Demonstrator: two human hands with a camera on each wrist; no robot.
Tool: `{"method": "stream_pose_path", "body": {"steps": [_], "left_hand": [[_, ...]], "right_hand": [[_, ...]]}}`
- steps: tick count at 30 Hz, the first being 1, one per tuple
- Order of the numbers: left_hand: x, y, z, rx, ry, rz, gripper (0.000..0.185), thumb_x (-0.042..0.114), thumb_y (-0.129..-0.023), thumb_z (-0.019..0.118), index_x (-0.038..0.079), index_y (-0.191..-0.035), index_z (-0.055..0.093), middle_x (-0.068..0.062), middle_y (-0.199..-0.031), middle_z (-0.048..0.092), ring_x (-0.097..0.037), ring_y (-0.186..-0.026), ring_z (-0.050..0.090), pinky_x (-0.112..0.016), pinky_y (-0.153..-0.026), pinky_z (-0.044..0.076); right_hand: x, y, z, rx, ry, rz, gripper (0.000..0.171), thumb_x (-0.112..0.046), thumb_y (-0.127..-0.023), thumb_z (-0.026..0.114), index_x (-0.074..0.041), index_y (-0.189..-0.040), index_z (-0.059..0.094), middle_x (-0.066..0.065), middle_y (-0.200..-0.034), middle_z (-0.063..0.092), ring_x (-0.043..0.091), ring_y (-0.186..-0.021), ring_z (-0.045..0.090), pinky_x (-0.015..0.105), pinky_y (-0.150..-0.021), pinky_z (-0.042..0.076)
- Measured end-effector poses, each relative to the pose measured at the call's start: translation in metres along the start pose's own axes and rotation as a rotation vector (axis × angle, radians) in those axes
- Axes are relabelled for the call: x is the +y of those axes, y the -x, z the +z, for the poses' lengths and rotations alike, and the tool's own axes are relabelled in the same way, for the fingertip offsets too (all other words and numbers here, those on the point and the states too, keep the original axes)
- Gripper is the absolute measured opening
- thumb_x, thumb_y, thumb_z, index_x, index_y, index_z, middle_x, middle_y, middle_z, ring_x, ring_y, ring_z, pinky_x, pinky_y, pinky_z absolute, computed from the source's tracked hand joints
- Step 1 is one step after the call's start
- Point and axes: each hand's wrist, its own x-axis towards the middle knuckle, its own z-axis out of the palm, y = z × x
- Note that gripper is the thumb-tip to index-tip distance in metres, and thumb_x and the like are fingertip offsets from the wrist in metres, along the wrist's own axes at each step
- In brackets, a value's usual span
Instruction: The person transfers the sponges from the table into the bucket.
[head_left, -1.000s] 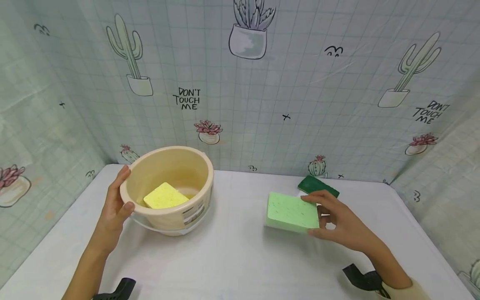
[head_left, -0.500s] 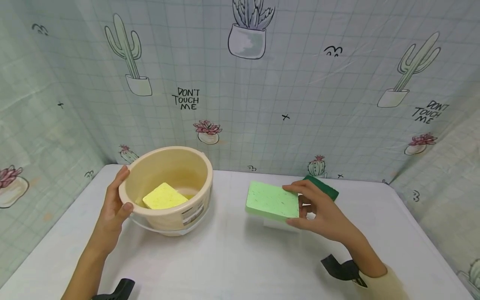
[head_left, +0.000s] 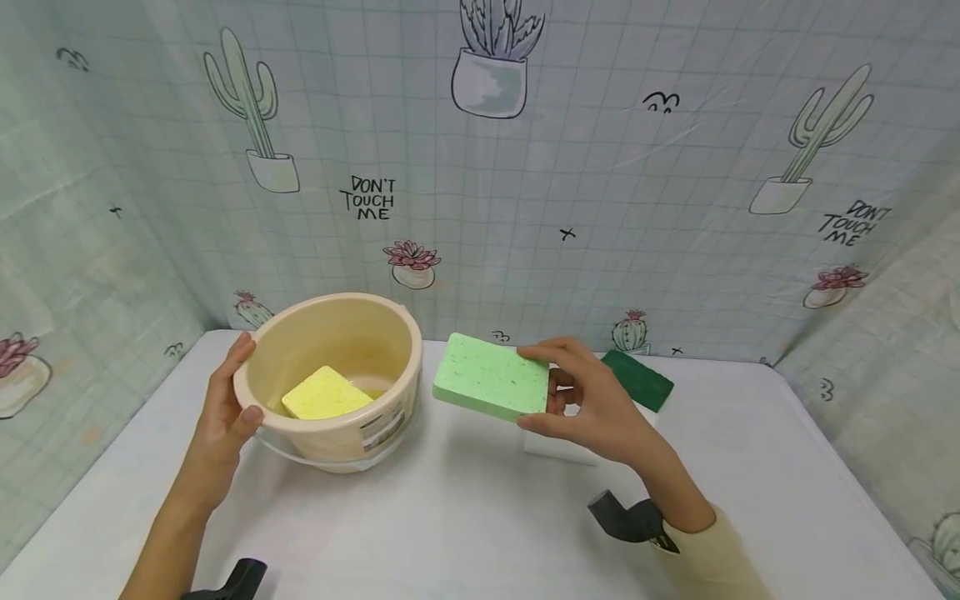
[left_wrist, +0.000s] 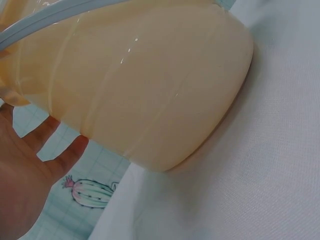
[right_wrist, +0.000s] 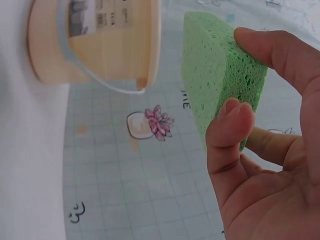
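Note:
A cream plastic bucket [head_left: 390,433] stands at the left of the table in the head view, a yellow sponge [head_left: 326,394] tilted inside it. My left hand [head_left: 225,408] grips the bucket's left side near the rim. In the left wrist view, fingertips [left_wrist: 77,145] touch its outer wall. Held up above the table, a light green sponge [head_left: 491,377] is pinched by my right hand [head_left: 592,400] at its right end, just right of the bucket. The right wrist view shows thumb and fingers on the green sponge's edges [right_wrist: 245,70].
Behind my right hand lies a dark green scouring pad [head_left: 639,382]. A white block-like thing [head_left: 558,448] sits under that hand, partly hidden. The bucket's pale handle [right_wrist: 100,80] hangs down. A cactus-print cloth [head_left: 495,183] rises behind the white table [head_left: 420,533].
My right hand has lifted the light green sponge and carried it left toward the bucket, uncovering the white block-like thing and more of the dark green pad. My left hand stays on the bucket.

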Motion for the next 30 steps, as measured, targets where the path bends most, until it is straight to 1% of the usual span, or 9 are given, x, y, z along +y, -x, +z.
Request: {"method": "stream_pose_path", "body": {"steps": [3,9,14,18,22,26,30], "left_hand": [[0.000,0.001,0.000,0.002,-0.009,-0.004,0.066,0.009,-0.096,0.052,0.014,-0.153,0.018,-0.002,-0.159,0.000,-0.022,-0.144,0.009,-0.013,-0.098,0.034],[0.000,0.000,0.000,-0.002,-0.021,0.000,0.066,0.010,-0.097,0.053,0.014,-0.153,0.018,-0.002,-0.159,0.000,-0.022,-0.144,0.008,-0.013,-0.099,0.033],[0.000,-0.001,-0.001,0.004,-0.035,-0.005,0.066,0.010,-0.096,0.052,0.014,-0.153,0.019,-0.002,-0.159,0.000,-0.022,-0.144,0.008,-0.013,-0.099,0.033],[0.000,-0.001,0.000,-0.003,-0.017,0.003,0.065,0.010,-0.097,0.052,0.014,-0.153,0.018,-0.003,-0.159,0.000,-0.022,-0.144,0.009,-0.013,-0.099,0.033],[0.001,-0.001,0.000,-0.004,-0.008,0.003,0.065,0.009,-0.097,0.051,0.014,-0.153,0.018,-0.002,-0.159,0.000,-0.022,-0.144,0.009,-0.013,-0.099,0.033],[0.002,-0.001,0.000,0.010,-0.029,-0.011,0.065,0.009,-0.097,0.051,0.015,-0.153,0.019,-0.002,-0.159,0.001,-0.022,-0.144,0.009,-0.012,-0.098,0.033],[0.002,0.000,0.001,0.014,-0.031,-0.023,0.065,0.009,-0.097,0.050,0.015,-0.153,0.019,-0.001,-0.159,0.001,-0.022,-0.144,0.009,-0.012,-0.098,0.033]], "right_hand": [[-0.004,-0.004,0.006,0.008,-0.020,0.011,0.064,-0.017,-0.073,0.084,-0.019,-0.131,0.056,0.000,-0.124,0.047,0.021,-0.071,0.054,0.027,-0.059,0.051],[-0.015,-0.019,0.022,0.025,-0.026,0.035,0.065,-0.023,-0.072,0.085,-0.021,-0.131,0.057,-0.002,-0.121,0.048,0.018,-0.069,0.054,0.027,-0.060,0.050],[-0.026,-0.035,0.037,0.030,-0.020,0.018,0.064,-0.025,-0.071,0.086,-0.018,-0.128,0.058,-0.002,-0.118,0.048,0.014,-0.068,0.054,0.027,-0.059,0.049],[-0.033,-0.049,0.050,0.048,0.019,0.001,0.064,-0.026,-0.070,0.086,-0.017,-0.127,0.060,-0.003,-0.114,0.049,0.011,-0.068,0.053,0.026,-0.058,0.048],[-0.040,-0.062,0.064,0.058,0.029,-0.017,0.064,-0.026,-0.070,0.086,-0.014,-0.127,0.060,-0.003,-0.114,0.049,0.011,-0.070,0.054,0.026,-0.059,0.048],[-0.045,-0.074,0.079,0.050,0.041,-0.029,0.066,-0.027,-0.070,0.086,-0.011,-0.128,0.059,0.000,-0.116,0.048,0.009,-0.071,0.055,0.024,-0.060,0.049],[-0.047,-0.084,0.092,0.022,0.029,-0.007,0.070,-0.028,-0.070,0.086,-0.009,-0.131,0.057,0.002,-0.118,0.047,0.008,-0.072,0.056,0.022,-0.060,0.049]]}}
